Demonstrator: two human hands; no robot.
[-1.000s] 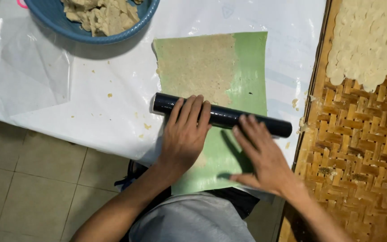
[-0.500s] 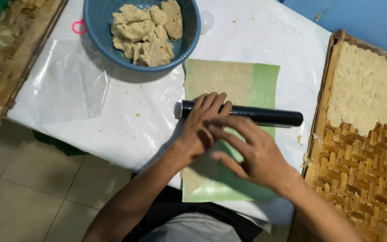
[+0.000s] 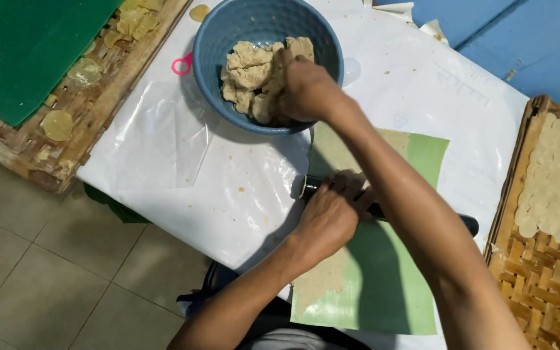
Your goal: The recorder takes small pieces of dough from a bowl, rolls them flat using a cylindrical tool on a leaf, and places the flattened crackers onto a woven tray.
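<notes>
I see a table covered in white plastic sheet point(image 3: 241, 194), with a woven bamboo tray point(image 3: 539, 285) on its right edge bearing pale flat rounds point(image 3: 559, 188). A green mat point(image 3: 390, 285) lies on the plastic, a thin smear of dough point(image 3: 322, 279) on it. The blue bowl point(image 3: 228, 39) holds beige dough lumps point(image 3: 247, 71). My right hand point(image 3: 306, 91) is inside it, fingers curled into the dough. My left hand point(image 3: 328, 217) lies curled over the black rolling pin point(image 3: 468, 223) across the mat.
</notes>
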